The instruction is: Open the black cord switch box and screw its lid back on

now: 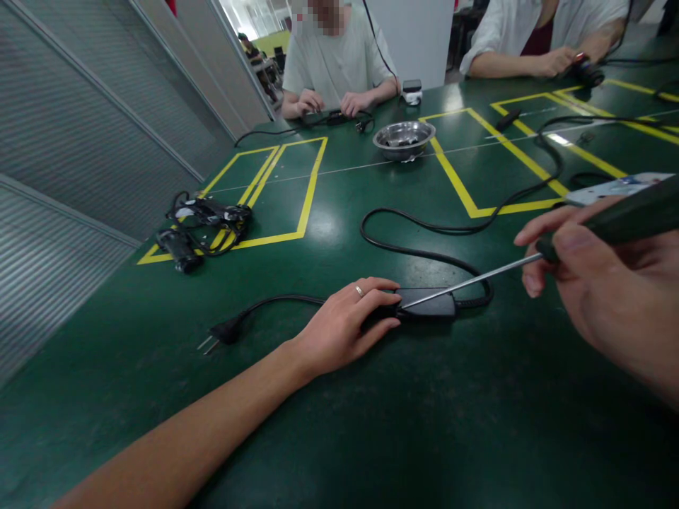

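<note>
A black power adapter box [432, 305] lies on the green table with cords leaving both ends. My left hand [353, 318], a ring on one finger, grips the box's left end. My right hand [599, 276] is closed around the dark green handle of a screwdriver [493, 272]. Its long metal shaft slants down to the left, and the tip appears to meet the box near my left fingertips. To the left, a two-pin plug [225, 331] rests at the end of one cord. The other cord [424, 251] loops behind the box toward the right.
Black cabled devices [206, 226] lie at the left over yellow tape. A metal bowl [403, 141] with small items stands farther back. Two people [339, 56] sit across the table [339, 452], their hands on black items. A pale board [620, 189] lies right.
</note>
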`<state>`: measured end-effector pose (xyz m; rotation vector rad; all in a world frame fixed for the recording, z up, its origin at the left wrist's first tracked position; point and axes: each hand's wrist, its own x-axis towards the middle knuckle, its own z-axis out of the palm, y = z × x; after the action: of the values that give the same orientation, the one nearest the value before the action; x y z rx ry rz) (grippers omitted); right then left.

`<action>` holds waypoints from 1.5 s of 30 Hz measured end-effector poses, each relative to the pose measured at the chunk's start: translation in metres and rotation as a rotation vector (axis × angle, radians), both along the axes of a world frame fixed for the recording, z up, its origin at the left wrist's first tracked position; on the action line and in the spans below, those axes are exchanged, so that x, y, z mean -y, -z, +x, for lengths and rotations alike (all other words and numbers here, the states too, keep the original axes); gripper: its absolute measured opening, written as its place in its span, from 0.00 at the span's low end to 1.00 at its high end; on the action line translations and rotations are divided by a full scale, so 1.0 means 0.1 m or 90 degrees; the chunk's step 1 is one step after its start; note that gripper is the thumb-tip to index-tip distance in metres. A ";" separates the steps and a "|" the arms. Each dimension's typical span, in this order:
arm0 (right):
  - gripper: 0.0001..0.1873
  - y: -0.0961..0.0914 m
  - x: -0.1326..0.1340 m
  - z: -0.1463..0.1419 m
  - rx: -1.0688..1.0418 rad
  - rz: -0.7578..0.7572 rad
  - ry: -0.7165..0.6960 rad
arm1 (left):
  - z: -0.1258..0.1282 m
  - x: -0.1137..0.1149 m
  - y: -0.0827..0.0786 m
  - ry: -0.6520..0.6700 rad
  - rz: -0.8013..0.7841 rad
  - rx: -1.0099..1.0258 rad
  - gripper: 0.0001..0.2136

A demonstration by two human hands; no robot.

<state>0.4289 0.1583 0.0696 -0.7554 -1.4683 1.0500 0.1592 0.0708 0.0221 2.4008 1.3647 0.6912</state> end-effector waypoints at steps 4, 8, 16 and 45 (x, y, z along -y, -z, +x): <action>0.05 0.01 -0.02 0.00 -0.030 -0.035 -0.021 | 0.00 0.00 -0.01 0.000 0.000 -0.001 0.14; 0.12 0.01 -0.02 0.02 -0.117 -0.087 -0.102 | -0.01 0.01 -0.01 -0.001 -0.004 -0.003 0.14; 0.02 0.00 0.01 -0.01 -0.008 -0.014 -0.006 | -0.01 0.01 -0.01 0.003 0.004 0.000 0.14; 0.03 0.02 0.02 -0.06 -0.070 -0.187 -0.013 | 0.00 0.00 -0.01 0.000 -0.003 0.005 0.13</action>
<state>0.4227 0.1561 0.0680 -0.8745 -1.2445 1.3204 0.1591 0.0705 0.0230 2.3930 1.3623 0.6958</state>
